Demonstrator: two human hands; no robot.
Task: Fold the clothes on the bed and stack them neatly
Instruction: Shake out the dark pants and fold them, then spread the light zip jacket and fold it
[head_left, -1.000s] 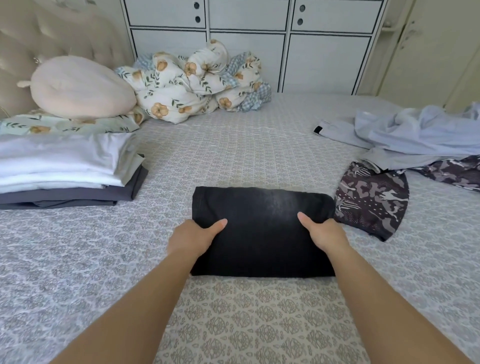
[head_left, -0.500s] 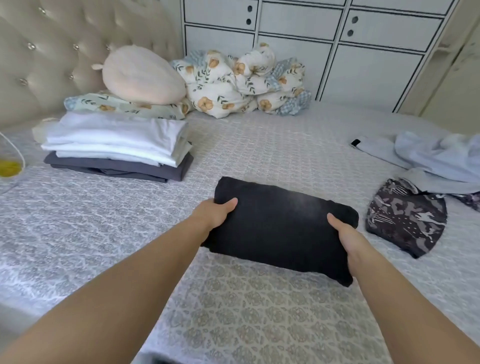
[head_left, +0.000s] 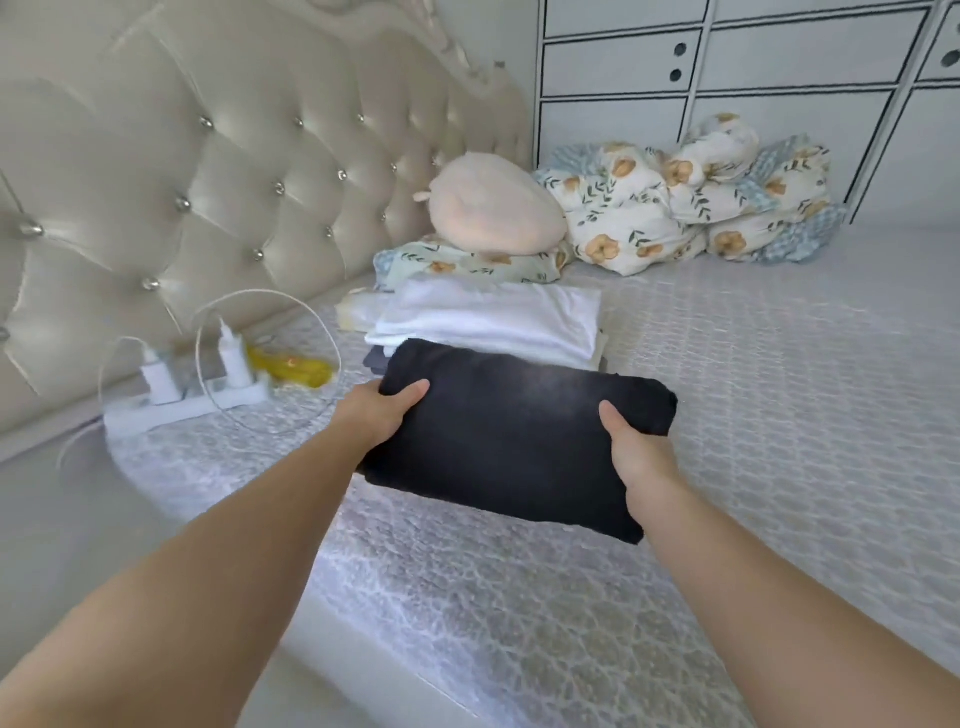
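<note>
A folded black garment (head_left: 511, 441) hangs in the air above the bed, held level between both hands. My left hand (head_left: 382, 413) grips its left end with the thumb on top. My right hand (head_left: 641, 457) grips its right end the same way. Just behind the garment lies a stack of folded clothes (head_left: 493, 319), white pieces on top of a dark grey one. The garment's far edge hides the stack's near side.
A white power strip (head_left: 197, 397) with chargers, a looping cable and a yellow item (head_left: 291, 366) lie on the bed by the tufted headboard (head_left: 208, 171). A pink round cushion (head_left: 493, 210) and a floral quilt (head_left: 691, 197) sit behind the stack. The patterned bedsheet (head_left: 779, 395) stretches right.
Both hands lifted the black garment off the bed and carried it left toward the folded stack. The view swung left, so the unfolded clothes at the right left the frame.
</note>
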